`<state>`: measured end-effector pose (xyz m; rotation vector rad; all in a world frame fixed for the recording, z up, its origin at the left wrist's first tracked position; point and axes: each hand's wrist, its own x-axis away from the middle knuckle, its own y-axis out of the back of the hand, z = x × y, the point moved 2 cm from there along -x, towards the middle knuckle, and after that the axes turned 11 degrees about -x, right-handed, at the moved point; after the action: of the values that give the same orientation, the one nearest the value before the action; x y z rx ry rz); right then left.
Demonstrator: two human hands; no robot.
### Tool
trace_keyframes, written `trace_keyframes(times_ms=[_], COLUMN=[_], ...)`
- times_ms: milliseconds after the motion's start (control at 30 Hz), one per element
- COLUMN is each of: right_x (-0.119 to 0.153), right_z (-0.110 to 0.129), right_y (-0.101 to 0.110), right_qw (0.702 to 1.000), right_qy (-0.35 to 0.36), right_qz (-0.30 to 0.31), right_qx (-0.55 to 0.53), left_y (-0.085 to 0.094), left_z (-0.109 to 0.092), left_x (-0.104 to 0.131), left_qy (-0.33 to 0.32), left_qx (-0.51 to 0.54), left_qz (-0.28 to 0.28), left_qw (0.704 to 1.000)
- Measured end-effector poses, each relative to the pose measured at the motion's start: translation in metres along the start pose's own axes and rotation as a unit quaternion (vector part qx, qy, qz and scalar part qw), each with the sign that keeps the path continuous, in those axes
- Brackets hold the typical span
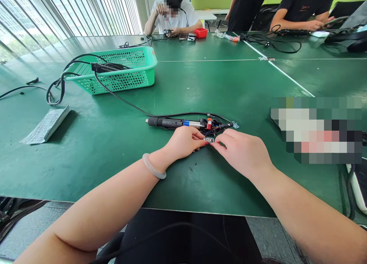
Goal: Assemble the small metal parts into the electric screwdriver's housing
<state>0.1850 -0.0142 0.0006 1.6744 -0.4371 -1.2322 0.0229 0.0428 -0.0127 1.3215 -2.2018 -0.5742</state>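
Note:
A small circuit board is pinched between the fingertips of my left hand, the thumb along its left end. My right hand is closed with thumb and forefinger pressed at the board's right end. Just beyond my hands lies a long black stick-shaped electric tool with its inside exposed. A silver cylinder with a blue band, a red part and thin wires show in its open section. A black cable runs from its right end back toward the basket. My fingers partly hide the board.
A green mesh basket holding black cables stands at back left. On the left lies a folded printed paper. A blurred-out item is at right. Across the green table are several people, a red box and tangled cables.

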Motion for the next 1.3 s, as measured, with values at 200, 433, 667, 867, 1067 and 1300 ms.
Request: trace_keyframes(times_ms=[200, 433, 667, 867, 1067, 1300], right_x=[-0.0005, 0.0002, 0.0001, 0.0010, 0.0018, 0.0001], right_z=[-0.0028, -0.0033, -0.0040, -0.0062, -0.0080, -0.0073], right_y=[-0.0008, -0.0060, -0.0070, -0.0071, -0.0078, -0.0077], right_qw=[0.997, 0.995, 0.996, 0.996, 0.995, 0.992], right_qy=[-0.043, -0.028, -0.022, -0.027, -0.033, -0.055], right_qz=[0.057, 0.092, 0.087, 0.086, 0.087, 0.104], right_qx=[-0.016, -0.007, -0.014, -0.026, -0.028, -0.041], left_y=[0.0000, 0.0001, 0.0008, 0.0025, 0.0014, 0.0016], left_z=[-0.0012, -0.0020, -0.0029, -0.0048, -0.0029, -0.0031], left_x=[-0.0004, 0.0005, 0.0013, 0.0011, 0.0012, 0.0012], left_qy=[0.002, 0.009, 0.017, 0.014, 0.001, 0.005], left_qx=[0.003, 0.005, 0.003, 0.002, 0.002, -0.002], left_qz=[0.003, 0.005, 0.004, 0.005, 0.004, 0.005], left_qw=[1.000, 1.000, 1.000, 1.000, 1.000, 1.000])
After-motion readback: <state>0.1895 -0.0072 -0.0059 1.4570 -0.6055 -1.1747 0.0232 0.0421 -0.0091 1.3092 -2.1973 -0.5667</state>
